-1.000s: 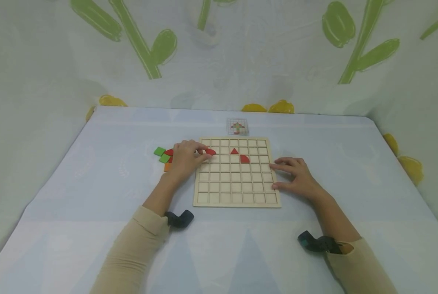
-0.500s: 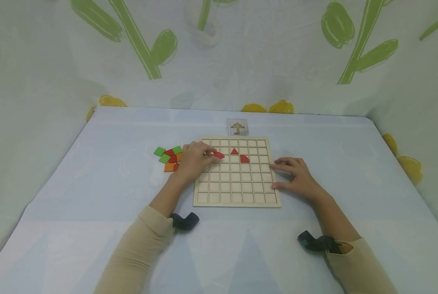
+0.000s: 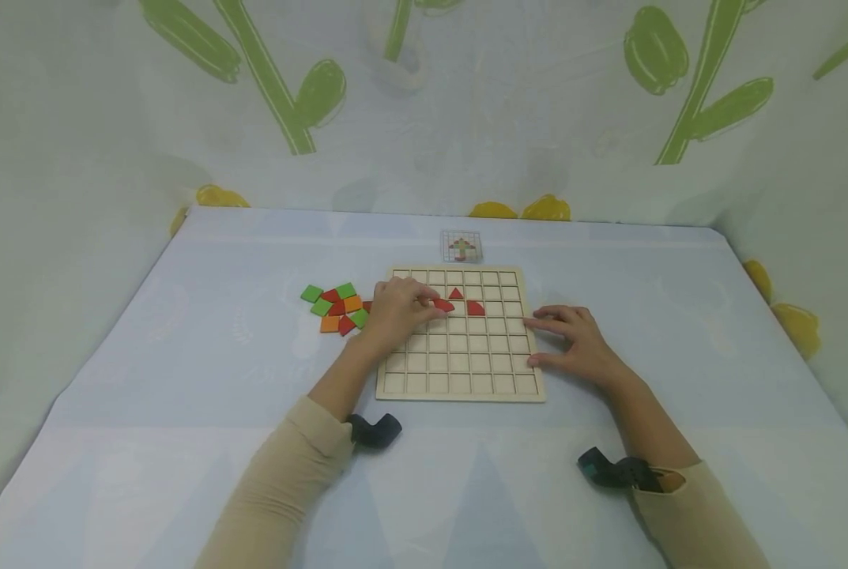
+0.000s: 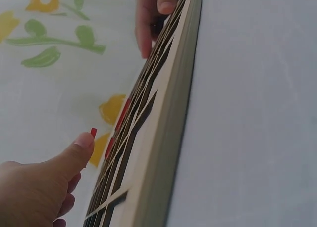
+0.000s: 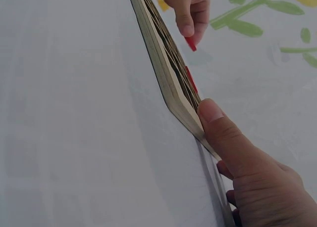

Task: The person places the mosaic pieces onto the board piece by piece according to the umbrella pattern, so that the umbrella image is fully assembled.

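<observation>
My left hand pinches a red tile with a rounded edge between thumb and fingers. It is over the upper middle of a square wooden grid board. In the right wrist view the pinched red tile stands tilted, apart from the board. A red triangle and a red tile with one rounded corner lie in cells just to the right. My right hand rests its thumb and relaxed fingertips against the board's right edge.
Loose green, orange and red tiles lie left of the board, partly behind the left hand. A small card with a coloured grid picture lies behind the board. The white table meets a patterned backdrop at the rear.
My left hand has moved right across the board with the red tile, from its left columns towards the middle. More loose tiles show behind it. The right hand stays put.
</observation>
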The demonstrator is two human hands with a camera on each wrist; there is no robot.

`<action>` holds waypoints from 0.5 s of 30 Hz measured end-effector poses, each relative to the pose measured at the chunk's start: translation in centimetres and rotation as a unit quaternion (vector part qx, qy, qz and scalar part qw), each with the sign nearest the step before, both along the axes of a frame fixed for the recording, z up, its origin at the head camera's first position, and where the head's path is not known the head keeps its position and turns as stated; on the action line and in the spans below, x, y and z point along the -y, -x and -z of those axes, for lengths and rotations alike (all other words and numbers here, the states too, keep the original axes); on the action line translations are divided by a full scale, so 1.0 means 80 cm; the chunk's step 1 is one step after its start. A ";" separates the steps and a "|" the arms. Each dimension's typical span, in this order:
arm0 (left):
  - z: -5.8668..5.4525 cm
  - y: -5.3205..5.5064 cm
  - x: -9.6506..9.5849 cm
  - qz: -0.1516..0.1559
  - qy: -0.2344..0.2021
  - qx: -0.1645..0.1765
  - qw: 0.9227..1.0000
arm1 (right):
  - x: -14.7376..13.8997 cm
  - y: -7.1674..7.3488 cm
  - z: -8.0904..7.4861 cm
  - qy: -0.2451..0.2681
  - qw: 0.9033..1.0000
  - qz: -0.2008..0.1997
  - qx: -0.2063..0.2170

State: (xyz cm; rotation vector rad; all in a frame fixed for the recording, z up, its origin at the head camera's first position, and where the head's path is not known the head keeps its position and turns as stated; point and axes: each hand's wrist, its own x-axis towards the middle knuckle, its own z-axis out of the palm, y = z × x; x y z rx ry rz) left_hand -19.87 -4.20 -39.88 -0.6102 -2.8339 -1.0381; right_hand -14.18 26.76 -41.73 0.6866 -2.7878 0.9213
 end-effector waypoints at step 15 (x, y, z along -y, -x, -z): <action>0.003 0.001 -0.030 0.036 0.034 -0.022 0.999 | -0.001 0.000 0.000 0.009 1.000 -0.004 0.001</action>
